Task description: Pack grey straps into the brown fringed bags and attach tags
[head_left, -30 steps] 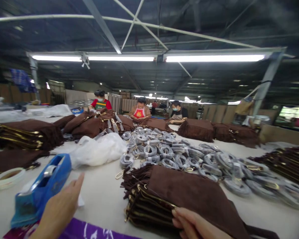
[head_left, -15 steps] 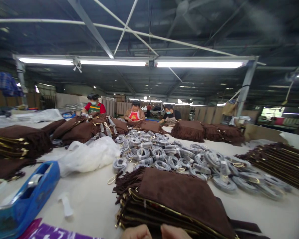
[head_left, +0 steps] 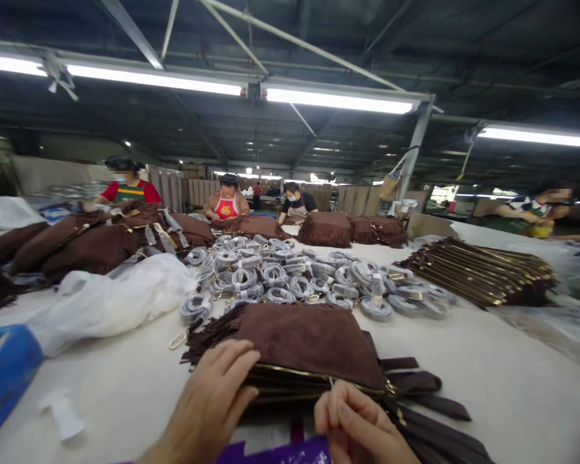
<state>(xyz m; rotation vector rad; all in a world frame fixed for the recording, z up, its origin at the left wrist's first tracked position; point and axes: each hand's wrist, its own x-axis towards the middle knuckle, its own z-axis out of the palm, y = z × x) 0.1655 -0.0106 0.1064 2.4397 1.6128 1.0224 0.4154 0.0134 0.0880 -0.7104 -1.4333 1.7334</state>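
Note:
A stack of dark brown suede zip pouches (head_left: pixel 304 338) with fringe lies on the table in front of me, gold zippers facing me. My left hand (head_left: pixel 217 386) rests at the front left corner of the top pouch, fingers stretched out and thumb apart. My right hand (head_left: pixel 355 419) is at the front edge near the zipper's right end, thumb and fingers pinched. A small pale sliver (head_left: pixel 331 383) shows at its fingertips, too small to name. Brown straps (head_left: pixel 430 383) trail off the stack's right side. Beneath the hands lies a purple plastic piece (head_left: pixel 275 451).
Coiled grey wrapped straps with gold clips (head_left: pixel 275 274) are heaped behind the pouches. A blue tape dispenser (head_left: pixel 9 367), a white scrap (head_left: pixel 62 412) and clear plastic (head_left: pixel 120 296) lie left. More brown pouches (head_left: pixel 483 270) are piled right. Several people work beyond the table.
The view has swung right and down. Both hands have come up from the bottom edge; the left now lies on the top pouch, the right at its zipper edge.

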